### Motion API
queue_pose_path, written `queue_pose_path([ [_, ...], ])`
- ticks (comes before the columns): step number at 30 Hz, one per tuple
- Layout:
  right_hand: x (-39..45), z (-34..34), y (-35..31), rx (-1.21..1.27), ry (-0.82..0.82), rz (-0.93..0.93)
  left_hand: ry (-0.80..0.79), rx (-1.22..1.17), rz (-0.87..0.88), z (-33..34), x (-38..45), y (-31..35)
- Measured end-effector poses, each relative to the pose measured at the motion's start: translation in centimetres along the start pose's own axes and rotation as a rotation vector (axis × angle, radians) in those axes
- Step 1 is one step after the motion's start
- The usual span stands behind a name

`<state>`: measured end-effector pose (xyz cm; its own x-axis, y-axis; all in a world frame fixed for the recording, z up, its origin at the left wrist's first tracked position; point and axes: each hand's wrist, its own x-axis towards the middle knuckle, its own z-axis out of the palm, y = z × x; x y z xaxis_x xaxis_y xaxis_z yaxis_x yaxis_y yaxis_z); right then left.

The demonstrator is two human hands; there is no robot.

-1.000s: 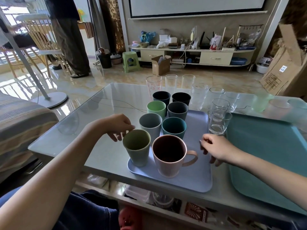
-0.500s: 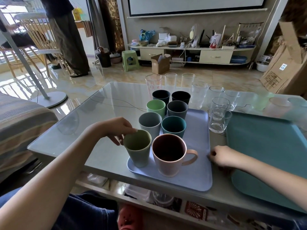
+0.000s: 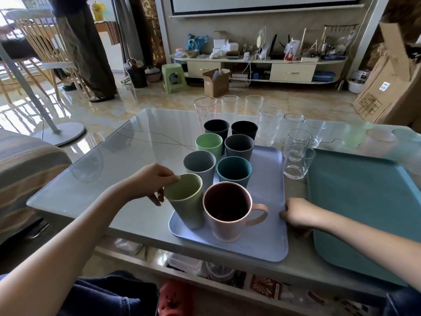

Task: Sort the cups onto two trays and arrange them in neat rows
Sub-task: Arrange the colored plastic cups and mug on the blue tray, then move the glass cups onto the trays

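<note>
A lavender tray (image 3: 268,245) on the glass table holds several coloured cups in two rows, with a pink mug (image 3: 227,213) at the front right. My left hand (image 3: 152,183) grips the olive green cup (image 3: 185,201) at the front left by its rim and side; the cup leans toward the left. My right hand (image 3: 296,213) rests curled at the lavender tray's right edge, fingers on the rim. A teal tray (image 3: 364,201) with nothing on it lies to the right. Several clear glasses (image 3: 296,160) stand behind and between the trays.
The glass table (image 3: 114,169) has bare surface to the left of the trays. Pale tinted cups (image 3: 353,135) stand at the far right back. A person's legs (image 3: 91,53) and a fan stand (image 3: 59,133) are on the floor beyond the table.
My left hand moved right and took hold of the olive green cup, tilting it. My right hand slid down to the tray's right edge and curled there.
</note>
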<state>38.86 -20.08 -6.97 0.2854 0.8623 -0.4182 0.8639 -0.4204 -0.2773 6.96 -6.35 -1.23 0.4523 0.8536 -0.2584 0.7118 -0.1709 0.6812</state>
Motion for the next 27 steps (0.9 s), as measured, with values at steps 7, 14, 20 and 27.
queue_pose_path([
  [7, -0.1, 0.2, 0.0, -0.047, 0.026, 0.021, -0.011, 0.115, 0.011, -0.2, 0.0, 1.4],
  [14, -0.5, 0.3, 0.1, -0.043, 0.041, -0.024, -0.049, 0.077, -0.015, -0.7, 0.2, 0.9],
  [20, 0.0, 0.1, -0.5, -0.081, 0.058, -0.086, 0.034, -0.036, -0.130, -1.0, 1.0, -2.1],
  [27, 1.2, 0.1, -1.3, 0.058, 0.011, -0.111, -0.182, 0.005, -0.289, 0.1, 1.8, -5.4],
])
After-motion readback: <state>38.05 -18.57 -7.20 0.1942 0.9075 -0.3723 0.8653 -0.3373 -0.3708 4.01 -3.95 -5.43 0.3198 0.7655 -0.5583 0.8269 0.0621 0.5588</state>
